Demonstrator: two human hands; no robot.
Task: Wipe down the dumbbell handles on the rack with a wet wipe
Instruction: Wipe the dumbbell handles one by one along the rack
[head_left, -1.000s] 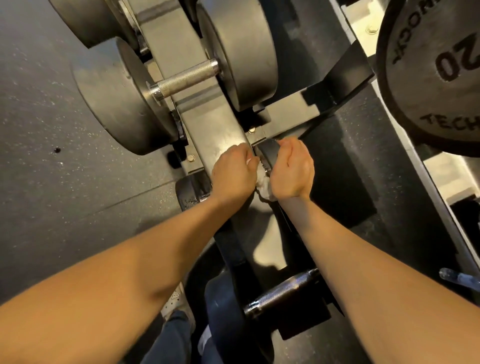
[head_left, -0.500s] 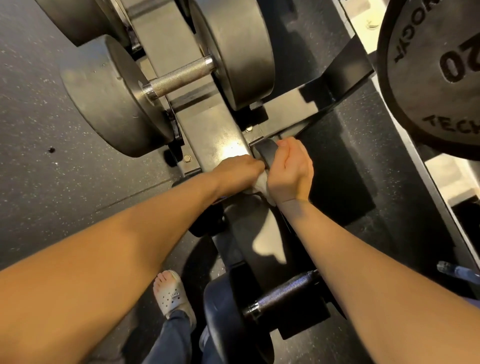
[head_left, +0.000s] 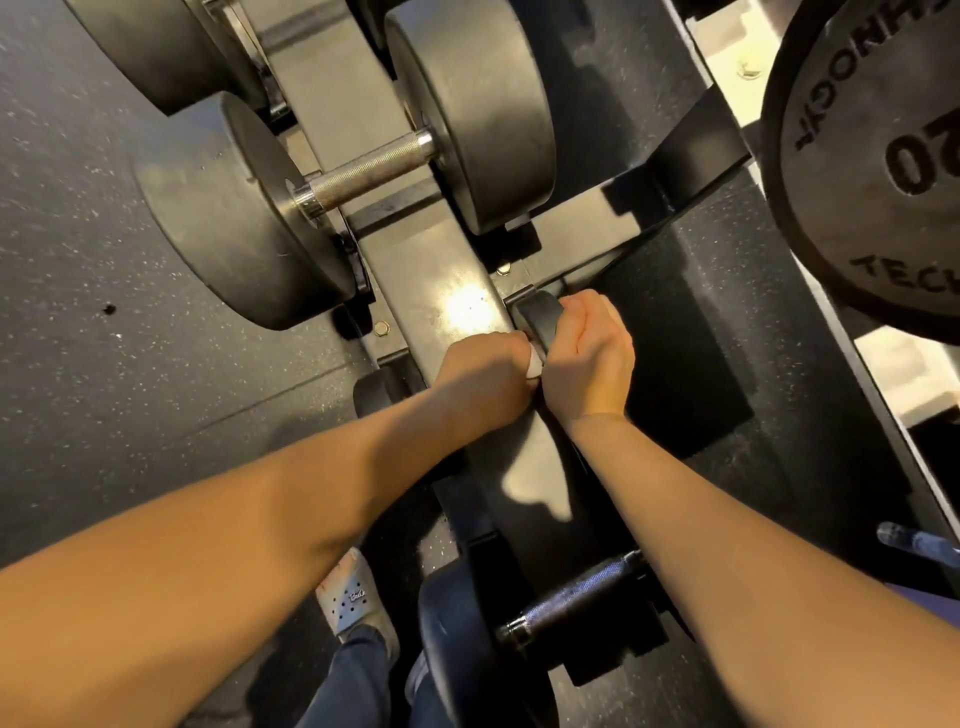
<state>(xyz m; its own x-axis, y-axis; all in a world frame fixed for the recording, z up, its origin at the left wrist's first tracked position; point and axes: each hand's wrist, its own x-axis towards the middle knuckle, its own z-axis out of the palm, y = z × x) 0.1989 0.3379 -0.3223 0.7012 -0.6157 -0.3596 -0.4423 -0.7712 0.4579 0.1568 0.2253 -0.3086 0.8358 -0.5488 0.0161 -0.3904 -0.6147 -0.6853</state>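
Observation:
My left hand (head_left: 485, 371) is curled around a white wet wipe (head_left: 534, 364), of which only a small bit shows between my two hands. The handle under it is hidden by my fist. My right hand (head_left: 589, 358) grips the black end (head_left: 537, 317) of this small dumbbell on the rack (head_left: 415, 270). Above it lies a big dumbbell with a knurled silver handle (head_left: 366, 169). Below, close to me, another dumbbell shows a dark knurled handle (head_left: 576, 603).
A large 20 weight plate (head_left: 872, 156) hangs at the upper right. Black rubber floor (head_left: 104, 364) lies to the left. My sandalled foot (head_left: 350, 597) stands beside the rack's base. A blue object (head_left: 917, 543) pokes in at the right edge.
My left hand has slid right along the handle, closing against my right hand, so less of the wipe shows. The view shifted slightly and my foot came into sight.

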